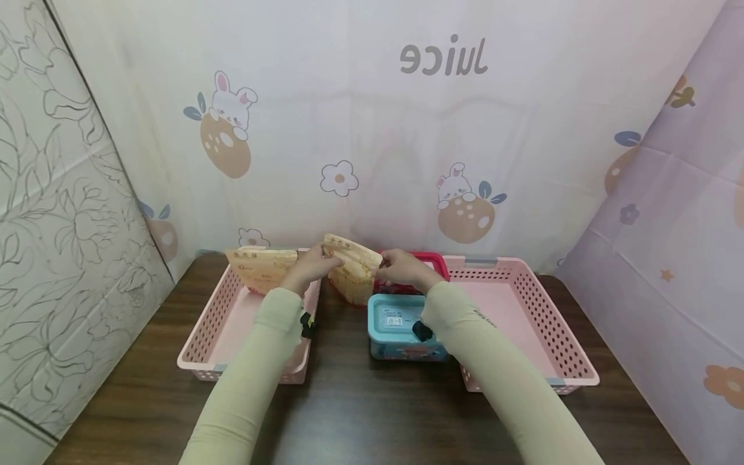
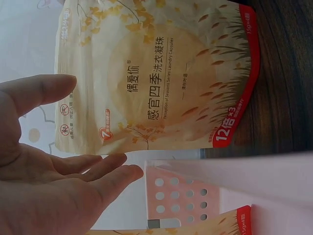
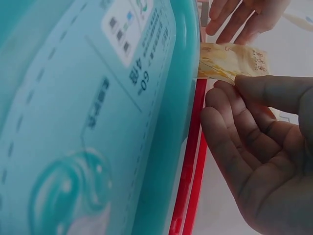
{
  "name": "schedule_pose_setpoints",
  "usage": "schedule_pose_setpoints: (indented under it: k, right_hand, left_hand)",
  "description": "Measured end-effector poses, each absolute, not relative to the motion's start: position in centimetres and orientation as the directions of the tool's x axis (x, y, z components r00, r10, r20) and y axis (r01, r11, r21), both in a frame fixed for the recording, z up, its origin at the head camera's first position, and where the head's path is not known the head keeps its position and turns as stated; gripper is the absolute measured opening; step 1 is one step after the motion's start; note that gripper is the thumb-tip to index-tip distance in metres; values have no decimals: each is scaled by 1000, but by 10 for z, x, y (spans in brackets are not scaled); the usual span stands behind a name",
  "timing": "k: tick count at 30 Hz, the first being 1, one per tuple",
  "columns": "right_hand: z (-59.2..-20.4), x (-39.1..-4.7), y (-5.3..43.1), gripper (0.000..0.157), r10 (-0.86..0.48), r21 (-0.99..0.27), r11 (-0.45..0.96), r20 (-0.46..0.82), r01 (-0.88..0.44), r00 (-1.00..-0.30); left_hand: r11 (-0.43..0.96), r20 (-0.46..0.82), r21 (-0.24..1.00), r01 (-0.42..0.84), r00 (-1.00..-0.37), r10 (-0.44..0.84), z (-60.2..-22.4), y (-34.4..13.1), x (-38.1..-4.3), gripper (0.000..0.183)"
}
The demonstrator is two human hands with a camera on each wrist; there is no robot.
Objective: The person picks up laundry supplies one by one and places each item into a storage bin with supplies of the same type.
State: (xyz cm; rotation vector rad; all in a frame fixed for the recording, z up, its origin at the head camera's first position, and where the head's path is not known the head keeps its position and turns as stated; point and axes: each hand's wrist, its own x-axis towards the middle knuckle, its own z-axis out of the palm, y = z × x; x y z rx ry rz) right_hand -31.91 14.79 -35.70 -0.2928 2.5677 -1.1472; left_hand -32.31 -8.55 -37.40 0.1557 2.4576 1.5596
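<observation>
My right hand [image 1: 402,268] pinches the side edge of a cream laundry capsule pouch [image 1: 352,268] between thumb and fingers. The pouch stands upright behind the blue tub, its printed front and red bottom band [image 2: 239,88] facing the left wrist camera. At its opposite side is my left hand [image 2: 63,161], thumb and fingers spread apart near the top corner, not closed on the pouch. A second pouch [image 1: 261,270] of the same kind leans in the left pink basket [image 1: 212,323], just left of that hand. In the right wrist view, the right hand [image 3: 264,142] has its thumb on the pouch edge.
A blue lidded tub [image 1: 395,320] sits under my right forearm, with a red tub [image 1: 437,261] behind it. Another pink basket [image 1: 549,323] lies to the right, on the dark wooden table [image 1: 349,413]. Printed curtains [image 1: 372,129] hang behind.
</observation>
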Motion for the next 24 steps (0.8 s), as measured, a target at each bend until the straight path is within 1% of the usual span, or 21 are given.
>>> schedule_pose_setpoints:
  k: [4, 8, 15, 19, 24]
  right_hand:
    - [-356, -318, 148, 26, -313, -750, 658, -191, -67, -930]
    - [-357, -317, 150, 27, -316, -753, 654, -189, -70, -930]
    - [-352, -315, 152, 23, -322, -748, 657, -166, -94, -932]
    - [-347, -314, 154, 19, -324, -745, 658, -148, -110, -934]
    - [-344, -313, 157, 18, -335, -742, 654, -109, -147, -936]
  left_hand:
    - [440, -128, 898, -23, -969, 210, -374, -85, -323, 65]
    - [446, -135, 895, -32, -970, 202, -375, -86, -322, 69]
    - [385, -96, 923, -12, -975, 200, -372, -85, -324, 71]
    - [376, -48, 926, 22, -983, 176, -371, -84, -327, 66]
    - [376, -15, 926, 39, -990, 139, -371, -83, -329, 60]
